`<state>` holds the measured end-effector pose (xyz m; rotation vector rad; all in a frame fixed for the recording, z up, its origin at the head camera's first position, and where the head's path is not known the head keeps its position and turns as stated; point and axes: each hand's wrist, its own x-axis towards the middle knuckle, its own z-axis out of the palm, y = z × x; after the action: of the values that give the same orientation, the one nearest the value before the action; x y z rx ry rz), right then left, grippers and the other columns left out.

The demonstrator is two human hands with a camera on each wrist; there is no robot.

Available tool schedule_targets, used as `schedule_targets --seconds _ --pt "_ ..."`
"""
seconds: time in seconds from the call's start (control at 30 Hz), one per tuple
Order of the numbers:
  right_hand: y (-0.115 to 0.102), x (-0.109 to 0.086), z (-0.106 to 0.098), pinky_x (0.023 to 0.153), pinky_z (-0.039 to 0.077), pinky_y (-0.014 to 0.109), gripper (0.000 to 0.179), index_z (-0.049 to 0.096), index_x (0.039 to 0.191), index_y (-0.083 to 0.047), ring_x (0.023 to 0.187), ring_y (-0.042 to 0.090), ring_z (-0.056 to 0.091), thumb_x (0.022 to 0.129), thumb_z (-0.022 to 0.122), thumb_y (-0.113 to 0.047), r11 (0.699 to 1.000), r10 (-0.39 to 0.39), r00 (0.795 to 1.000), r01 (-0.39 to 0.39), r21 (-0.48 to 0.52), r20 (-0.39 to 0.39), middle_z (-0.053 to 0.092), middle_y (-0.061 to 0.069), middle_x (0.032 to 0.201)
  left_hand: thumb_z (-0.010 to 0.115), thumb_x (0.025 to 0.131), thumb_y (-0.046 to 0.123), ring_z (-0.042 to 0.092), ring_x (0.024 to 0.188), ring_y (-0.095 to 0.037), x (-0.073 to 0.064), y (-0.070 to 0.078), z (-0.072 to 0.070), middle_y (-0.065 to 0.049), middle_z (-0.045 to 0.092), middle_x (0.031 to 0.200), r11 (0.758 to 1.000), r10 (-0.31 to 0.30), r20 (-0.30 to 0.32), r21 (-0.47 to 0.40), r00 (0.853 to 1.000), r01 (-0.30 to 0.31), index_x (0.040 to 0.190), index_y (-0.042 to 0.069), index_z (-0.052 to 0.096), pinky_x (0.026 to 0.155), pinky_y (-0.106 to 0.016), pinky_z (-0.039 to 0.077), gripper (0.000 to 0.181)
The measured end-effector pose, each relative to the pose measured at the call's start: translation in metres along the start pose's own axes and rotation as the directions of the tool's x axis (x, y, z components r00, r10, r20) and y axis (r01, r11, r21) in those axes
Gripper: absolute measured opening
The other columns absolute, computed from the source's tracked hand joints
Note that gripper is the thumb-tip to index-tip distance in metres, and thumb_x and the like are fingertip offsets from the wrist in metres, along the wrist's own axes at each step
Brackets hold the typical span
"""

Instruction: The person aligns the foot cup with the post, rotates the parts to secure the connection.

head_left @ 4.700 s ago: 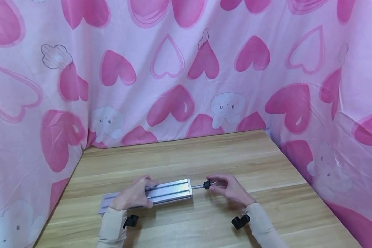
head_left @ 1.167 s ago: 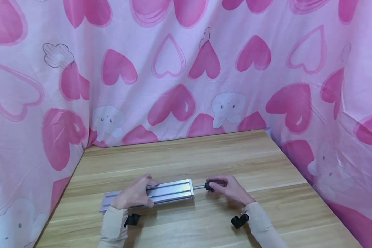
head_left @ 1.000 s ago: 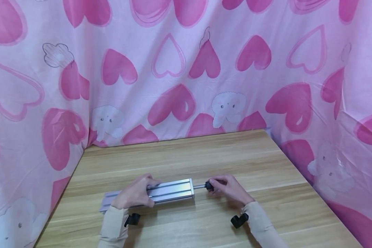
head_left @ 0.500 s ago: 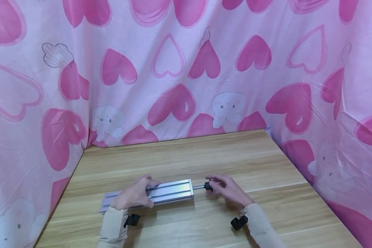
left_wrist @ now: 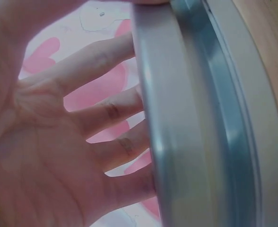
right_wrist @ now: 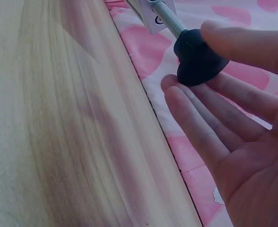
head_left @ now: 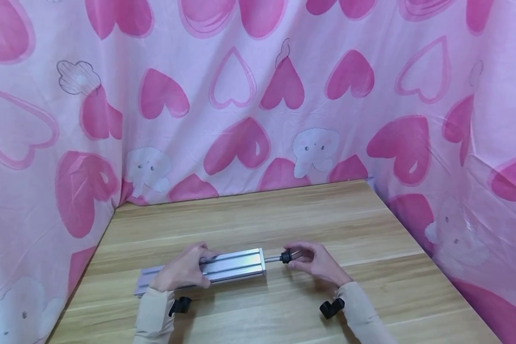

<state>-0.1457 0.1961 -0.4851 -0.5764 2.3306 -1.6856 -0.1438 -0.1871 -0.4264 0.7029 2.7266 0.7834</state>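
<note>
My left hand [head_left: 181, 270] grips the bar [head_left: 236, 264] over the wood-grained table [head_left: 249, 220]; my right hand [head_left: 321, 263] pinches the knob [right_wrist: 195, 59] on its rod [head_left: 273, 259]. Pink heart-printed cloth [head_left: 279, 124] hangs behind and along both sides.

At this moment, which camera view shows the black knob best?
The right wrist view: the black knob appears large, its flared shape clear on the threaded rod, though the right hand overlaps its edge. The head view shows it small, at the rod's end; the left wrist view does not show it.
</note>
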Motion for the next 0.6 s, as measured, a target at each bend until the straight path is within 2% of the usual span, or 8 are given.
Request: schedule_targets --seconds 0.17,0.3,0.47,0.6 --pt "0.0027 0.002 -0.0019 0.092 0.055 0.024 0.048 0.063 0.133 -0.003 0.105 0.018 0.071 0.09 0.075 -0.022 0.999 0.031 1.0 -0.031 -0.03 0.001 0.068 0.018 0.125 0.088 0.057 0.009 0.053 0.088 -0.016 -0.001 -0.0002 0.0006 -0.001 0.059 0.1 0.999 0.038 -0.012 0.005 0.999 -0.038 0.129 0.004 0.069 0.076 -0.024 0.047 0.075" --pt "0.0039 0.0018 -0.0032 0.091 0.054 0.021 0.049 0.064 0.132 -0.001 0.104 0.017 0.071 0.093 0.072 -0.029 0.997 0.06 0.998 -0.06 -0.046 0.007 0.071 0.016 0.122 0.087 0.058 0.009 0.052 0.088 -0.016 -0.0003 -0.0006 0.0019 -0.002 0.059 0.101 0.999 0.039 -0.01 0.007 0.999 -0.039 0.13 0.005 0.068 0.075 -0.024 0.046 0.075" --pt "0.0048 0.0004 -0.002 0.086 0.056 0.026 0.045 0.064 0.129 0.0 0.096 0.028 0.074 0.097 0.066 -0.031 0.997 0.077 0.997 -0.077 -0.008 0.018 0.075 0.018 0.109 0.088 0.059 0.01 0.052 0.09 -0.016 0.0021 -0.0005 0.0026 -0.002 0.059 0.104 1.0 0.025 0.001 0.017 1.0 -0.025 0.131 0.007 0.068 0.077 -0.026 0.047 0.076" --pt "0.0069 0.0002 0.0017 0.079 0.059 0.033 0.039 0.067 0.123 0.002 0.087 0.032 0.074 0.101 0.06 -0.03 0.999 0.045 0.999 -0.045 0.001 0.015 0.075 0.021 0.1 0.088 0.058 0.01 0.052 0.09 -0.016 0.0027 0.0004 0.0034 -0.001 0.059 0.102 1.0 0.023 0.006 0.015 1.0 -0.023 0.131 0.006 0.068 0.078 -0.027 0.047 0.076"
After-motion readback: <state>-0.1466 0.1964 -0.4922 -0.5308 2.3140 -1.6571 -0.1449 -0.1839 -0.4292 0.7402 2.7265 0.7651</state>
